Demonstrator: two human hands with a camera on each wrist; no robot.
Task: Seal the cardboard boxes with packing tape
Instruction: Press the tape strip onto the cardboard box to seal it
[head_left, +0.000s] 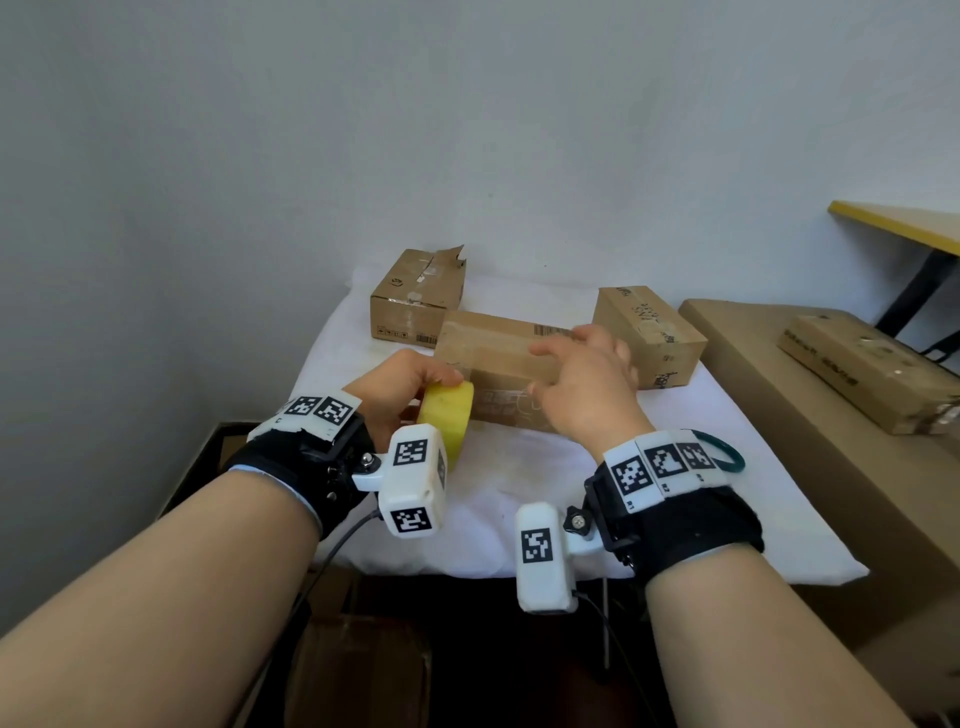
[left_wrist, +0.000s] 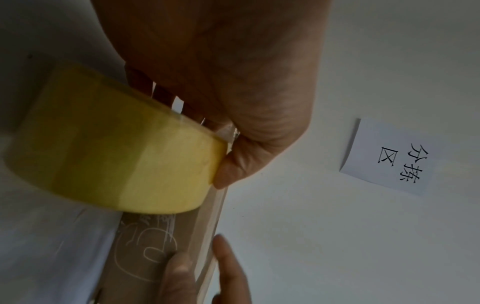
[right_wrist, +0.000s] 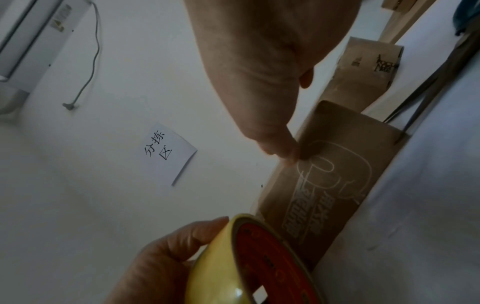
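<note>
Black wrist straps (head_left: 306, 467) carry white, marker-tagged, cabled camera boxes (head_left: 413, 480).

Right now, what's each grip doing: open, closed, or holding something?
Left grip: holds the yellow packing tape roll.
Right grip: open, thumb pressing the middle cardboard box front, fingers over its top.

Soft, even light fills the head view. The grey wall (head_left: 467, 130) darkens toward the left and the corners, and shadows on the white surface (head_left: 519, 483) are faint. Wide-angle distortion bends the frame edges. Both wrist views are dimmer and grainy. The left hand (left_wrist: 221, 72) and right hand (right_wrist: 265, 61) look backlit and murky. The tape roll (left_wrist: 116, 148), close to the lens, is soft, and in the right wrist view it carries a small glare spot.
</note>
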